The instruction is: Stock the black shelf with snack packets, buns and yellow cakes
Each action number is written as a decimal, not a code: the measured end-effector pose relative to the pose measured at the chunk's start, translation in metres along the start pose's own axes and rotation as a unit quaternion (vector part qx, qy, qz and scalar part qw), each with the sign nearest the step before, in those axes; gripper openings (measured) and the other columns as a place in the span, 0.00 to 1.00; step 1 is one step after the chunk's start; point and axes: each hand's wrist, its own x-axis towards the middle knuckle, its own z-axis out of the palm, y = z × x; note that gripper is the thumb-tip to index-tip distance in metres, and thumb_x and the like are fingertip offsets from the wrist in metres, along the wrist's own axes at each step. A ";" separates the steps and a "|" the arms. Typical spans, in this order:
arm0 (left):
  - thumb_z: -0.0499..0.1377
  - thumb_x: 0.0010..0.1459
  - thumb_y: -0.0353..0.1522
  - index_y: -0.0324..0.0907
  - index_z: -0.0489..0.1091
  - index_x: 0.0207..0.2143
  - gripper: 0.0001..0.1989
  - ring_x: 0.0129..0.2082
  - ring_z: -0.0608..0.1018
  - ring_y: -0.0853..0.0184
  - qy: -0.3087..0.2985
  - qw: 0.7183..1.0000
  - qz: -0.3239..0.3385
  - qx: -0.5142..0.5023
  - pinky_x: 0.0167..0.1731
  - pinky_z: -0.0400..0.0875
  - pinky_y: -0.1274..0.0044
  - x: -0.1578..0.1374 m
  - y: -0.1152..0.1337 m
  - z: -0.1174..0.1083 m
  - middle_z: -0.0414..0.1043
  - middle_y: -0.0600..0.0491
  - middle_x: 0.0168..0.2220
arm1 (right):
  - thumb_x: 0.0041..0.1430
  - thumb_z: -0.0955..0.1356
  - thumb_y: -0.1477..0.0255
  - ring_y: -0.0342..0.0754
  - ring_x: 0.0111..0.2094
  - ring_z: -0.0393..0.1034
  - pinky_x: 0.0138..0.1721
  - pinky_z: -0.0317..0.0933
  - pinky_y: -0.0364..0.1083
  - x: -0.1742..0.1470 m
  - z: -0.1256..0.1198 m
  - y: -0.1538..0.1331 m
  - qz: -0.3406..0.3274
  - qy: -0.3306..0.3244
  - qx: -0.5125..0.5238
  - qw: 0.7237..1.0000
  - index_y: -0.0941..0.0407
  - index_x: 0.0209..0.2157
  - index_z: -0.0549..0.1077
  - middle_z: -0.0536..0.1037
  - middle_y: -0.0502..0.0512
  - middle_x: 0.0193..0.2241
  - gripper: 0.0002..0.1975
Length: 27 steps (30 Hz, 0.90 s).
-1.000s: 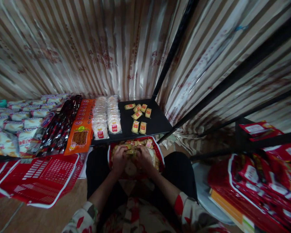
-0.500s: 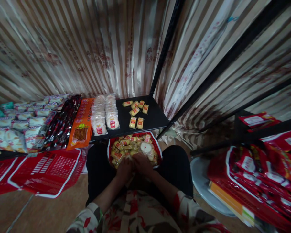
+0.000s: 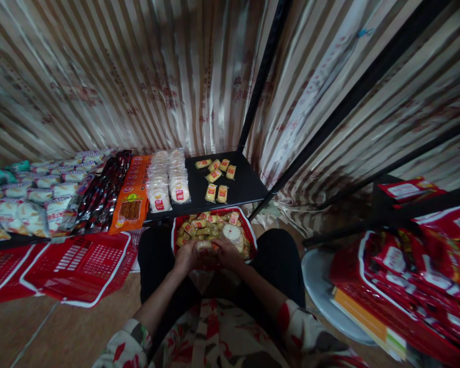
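Note:
A red basket (image 3: pixel 249 225) with a white rim sits between my knees, filled with small yellow wrapped snacks (image 3: pixel 199 224). Over its near side, my left hand (image 3: pixel 186 256) and my right hand (image 3: pixel 227 254) have curled fingers on either side of a pale wrapped snack (image 3: pixel 204 246), which they appear to hold; the fingertips are dim. Just beyond my right hand, a round white packet (image 3: pixel 231 232) rests on the snacks. Several matching yellow snack packets (image 3: pixel 214 176) lie loosely on the black shelf (image 3: pixel 245 180) in front.
Left along the shelf lie round white cracker packs (image 3: pixel 180 186), an orange snack bag (image 3: pixel 130 197), dark packets (image 3: pixel 104 191) and white packets (image 3: pixel 32 217). A red basket (image 3: pixel 80 266) is below. At right, another basket (image 3: pixel 362 266) holds red packets. Black posts (image 3: pixel 262 76) cross the striped curtain.
My left hand has shifted left, apart from my right hand, and the pale wrapped snack now shows between them. The view has moved slightly.

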 end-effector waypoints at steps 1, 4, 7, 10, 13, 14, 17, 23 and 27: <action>0.46 0.59 0.27 0.39 0.71 0.41 0.16 0.40 0.76 0.63 0.016 1.000 -0.009 -0.021 0.43 0.68 0.71 0.005 -0.001 -0.005 0.75 0.45 0.39 | 0.50 0.62 0.80 0.50 0.43 0.70 0.47 0.62 0.51 0.002 -0.002 -0.004 0.013 -0.001 0.026 1.000 0.57 0.42 0.74 0.78 0.57 0.40 0.18; 0.47 0.58 0.28 0.37 0.72 0.39 0.15 0.38 0.76 0.64 0.047 0.995 -0.024 -0.087 0.41 0.69 0.74 0.016 -0.004 -0.016 0.76 0.47 0.37 | 0.50 0.64 0.75 0.50 0.36 0.73 0.40 0.66 0.49 0.011 -0.006 -0.017 0.096 -0.011 0.128 0.987 0.57 0.43 0.74 0.79 0.56 0.36 0.17; 0.49 0.56 0.29 0.36 0.73 0.38 0.14 0.35 0.76 0.66 0.061 0.987 -0.028 -0.147 0.36 0.70 0.76 0.022 -0.006 -0.023 0.76 0.49 0.34 | 0.52 0.65 0.67 0.48 0.31 0.73 0.34 0.67 0.47 0.019 -0.011 -0.027 0.161 -0.035 0.236 0.958 0.57 0.42 0.73 0.79 0.54 0.33 0.16; 0.48 0.57 0.31 0.37 0.73 0.37 0.15 0.32 0.76 0.67 0.067 0.979 -0.023 -0.193 0.32 0.69 0.79 0.026 -0.004 -0.030 0.76 0.51 0.32 | 0.52 0.65 0.63 0.47 0.32 0.73 0.36 0.67 0.46 0.027 -0.016 -0.034 0.159 -0.040 0.279 0.946 0.56 0.39 0.74 0.79 0.53 0.32 0.16; 0.48 0.57 0.32 0.37 0.73 0.37 0.15 0.31 0.76 0.68 0.070 0.973 -0.010 -0.222 0.30 0.69 0.79 0.027 0.001 -0.040 0.76 0.51 0.31 | 0.51 0.66 0.61 0.48 0.34 0.73 0.38 0.67 0.46 0.032 -0.022 -0.041 0.134 -0.054 0.304 0.942 0.57 0.40 0.74 0.79 0.53 0.34 0.18; 0.49 0.57 0.32 0.38 0.73 0.36 0.14 0.31 0.76 0.68 0.070 0.972 -0.003 -0.225 0.31 0.69 0.79 0.028 0.003 -0.045 0.76 0.52 0.31 | 0.50 0.67 0.60 0.48 0.34 0.73 0.38 0.67 0.47 0.034 -0.023 -0.044 0.130 -0.053 0.309 0.941 0.57 0.40 0.74 0.79 0.53 0.34 0.18; 0.50 0.56 0.31 0.40 0.73 0.36 0.13 0.32 0.76 0.68 0.063 0.975 0.029 -0.210 0.34 0.69 0.78 0.028 0.011 -0.059 0.76 0.52 0.32 | 0.49 0.67 0.60 0.48 0.32 0.73 0.35 0.66 0.46 0.042 -0.028 -0.054 0.120 -0.043 0.312 0.941 0.57 0.37 0.75 0.79 0.53 0.32 0.17; 0.50 0.58 0.32 0.41 0.70 0.44 0.14 0.38 0.76 0.66 0.140 0.977 0.035 -0.159 0.41 0.70 0.74 0.026 0.025 -0.082 0.75 0.50 0.39 | 0.48 0.67 0.59 0.46 0.28 0.70 0.30 0.64 0.44 0.066 -0.037 -0.076 0.086 -0.019 0.317 0.944 0.57 0.31 0.74 0.77 0.51 0.26 0.15; 0.48 0.59 0.33 0.37 0.62 0.53 0.20 0.46 0.73 0.63 0.268 0.956 0.038 -0.116 0.48 0.68 0.69 0.022 0.030 -0.086 0.67 0.43 0.49 | 0.48 0.67 0.59 0.44 0.27 0.68 0.29 0.62 0.42 0.094 -0.036 -0.082 0.086 0.026 0.284 0.955 0.57 0.31 0.73 0.75 0.49 0.26 0.15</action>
